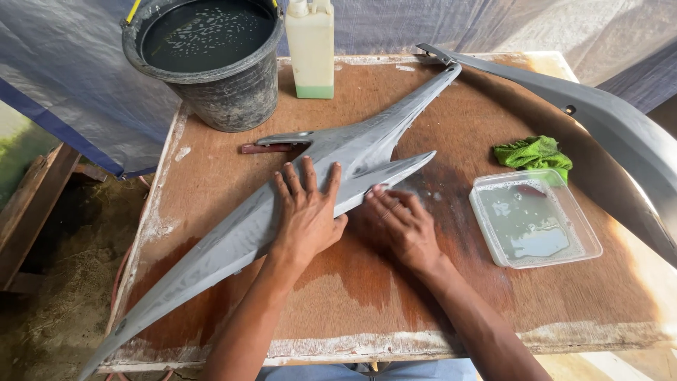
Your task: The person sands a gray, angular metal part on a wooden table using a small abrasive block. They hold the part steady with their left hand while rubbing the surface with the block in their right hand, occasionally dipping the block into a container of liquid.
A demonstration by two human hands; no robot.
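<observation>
A long grey pointed body panel [233, 236] lies diagonally across the wet wooden table [437, 282]. My left hand [307, 212] rests flat on the panel's middle with its fingers spread. My right hand [402, 226] sits beside it at the panel's lower edge, fingers bent and pressed against that edge; whether something small is under the fingers cannot be told.
A black bucket [240, 92] of dark water stands at the table's back left, a pale plastic jug [310, 49] beside it. A clear tray [534, 219] of water and a green cloth [534, 153] lie to the right. A second grey panel [620, 127] overhangs the right side.
</observation>
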